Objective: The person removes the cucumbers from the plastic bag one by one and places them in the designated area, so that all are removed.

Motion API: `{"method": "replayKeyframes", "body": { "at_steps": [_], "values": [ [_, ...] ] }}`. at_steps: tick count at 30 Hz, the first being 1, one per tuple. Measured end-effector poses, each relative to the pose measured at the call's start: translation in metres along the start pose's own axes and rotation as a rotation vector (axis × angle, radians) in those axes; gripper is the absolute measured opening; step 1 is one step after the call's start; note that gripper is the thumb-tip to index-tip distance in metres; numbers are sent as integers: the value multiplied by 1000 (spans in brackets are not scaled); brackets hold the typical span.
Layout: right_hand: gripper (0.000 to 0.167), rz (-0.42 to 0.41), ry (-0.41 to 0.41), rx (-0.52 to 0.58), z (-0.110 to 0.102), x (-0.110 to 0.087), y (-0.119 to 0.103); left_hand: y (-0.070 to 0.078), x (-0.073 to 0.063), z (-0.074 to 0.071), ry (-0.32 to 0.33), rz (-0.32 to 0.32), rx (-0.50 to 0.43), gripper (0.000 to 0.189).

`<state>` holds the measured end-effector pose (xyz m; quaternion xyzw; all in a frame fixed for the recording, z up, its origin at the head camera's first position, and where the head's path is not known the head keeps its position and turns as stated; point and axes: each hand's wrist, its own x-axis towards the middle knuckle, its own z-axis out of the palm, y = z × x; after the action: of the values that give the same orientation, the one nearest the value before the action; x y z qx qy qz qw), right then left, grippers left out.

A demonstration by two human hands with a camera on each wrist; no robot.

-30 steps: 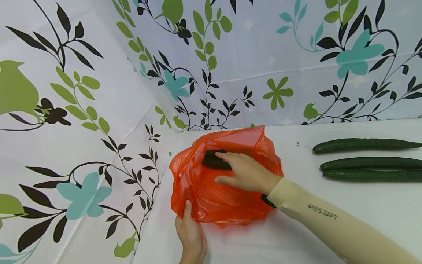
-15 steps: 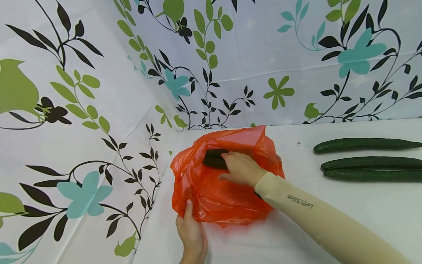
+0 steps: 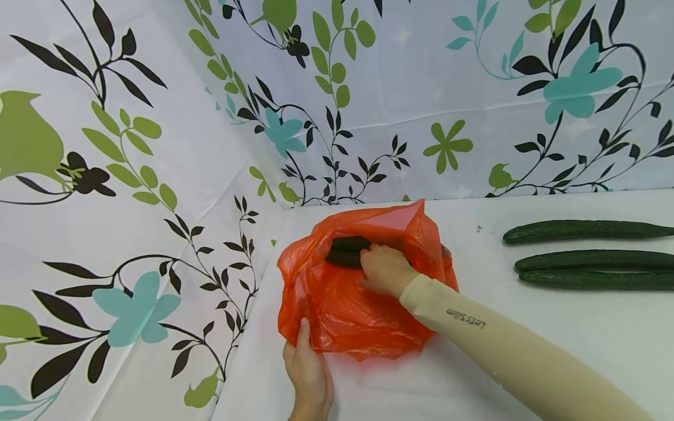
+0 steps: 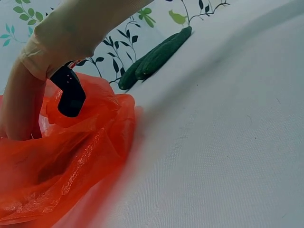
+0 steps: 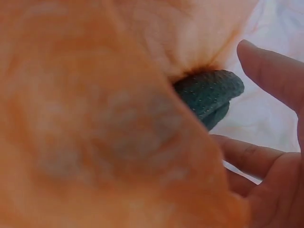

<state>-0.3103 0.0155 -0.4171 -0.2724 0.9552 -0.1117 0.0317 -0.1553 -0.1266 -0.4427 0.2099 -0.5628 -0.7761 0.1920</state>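
An orange-red plastic bag point(image 3: 363, 327) lies with its mouth toward me in the head view. Dark green cucumbers point(image 3: 344, 257) show inside it, and their ends point(image 5: 211, 92) appear in the right wrist view. My left hand point(image 3: 309, 374) holds the bag's lower left edge, thumb in front; its other fingers are mostly hidden. Inside the mouth, my right hand point(image 3: 387, 269) is at the cucumbers' right end. The right wrist view shows its thumb point(image 5: 273, 73) apart from the cucumber ends and its fingers point(image 5: 249, 156) extended below them, partly covered by the bag.
Several long cucumbers point(image 3: 595, 269) lie on the white tabletop point(image 3: 526, 339) at the right, running past the frame edge. A patterned cloth point(image 3: 389, 105) hangs behind and along the left side. A black device point(image 4: 70, 92) sits at the right wrist.
My right hand has moved down and slightly right inside the bag, its fingers now bent more at the cucumbers' end. The left hand keeps its place on the bag.
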Motion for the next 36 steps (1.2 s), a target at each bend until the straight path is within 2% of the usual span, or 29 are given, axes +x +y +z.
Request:
{"method": "replayKeyframes", "body": {
  "at_steps": [8, 13, 17, 27, 36],
  "values": [
    [29, 27, 14, -43, 6, 5, 0, 0, 0, -2, -14, 4, 8, 43],
    [15, 32, 77, -118, 12, 7, -4, 0, 1, -1, -6, -16, 7, 41],
    [10, 33, 123, -179, 16, 8, -5, 2, 0, 0, -11, -17, 6, 42],
    [7, 30, 202, -325, 25, 11, -4, 4, -1, -1, -43, 11, -21, 44],
    [16, 13, 159, -355, 27, 16, -4, 4, 0, -2, -51, 17, -25, 44]
  ]
}}
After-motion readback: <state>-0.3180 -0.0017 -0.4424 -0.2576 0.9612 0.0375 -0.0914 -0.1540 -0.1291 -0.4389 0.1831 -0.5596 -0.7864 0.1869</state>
